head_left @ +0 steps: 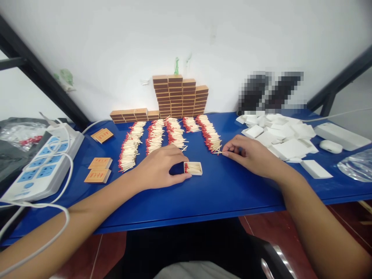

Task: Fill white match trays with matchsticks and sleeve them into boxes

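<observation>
Boxes [180,99] stand stacked; our left grip [158,166] grasps a part-filled tray [200,173], right grip [251,153] a match [218,152]; loose rows [210,135] and white trays [290,149] remain.

Table [203,207]: smooth blue paint, semi-gloss, probably over metal. Matches [210,133]: bare pale wood sticks, matt, red-coated heads. Open tray [201,169]: thin white card, matt. Stacked matchboxes [181,97]: card, tan paper faces, dark brown sides; striker roughness hard to judge from this view. Loose white trays [290,149]: plain matt card. Power strip [55,186]: smooth white plastic, blue socket panels. Small case [330,146]: glossy white plastic. Bag [359,166]: clear, shiny, crinkled film. Wall [116,46]: matt white, scuffed.
</observation>
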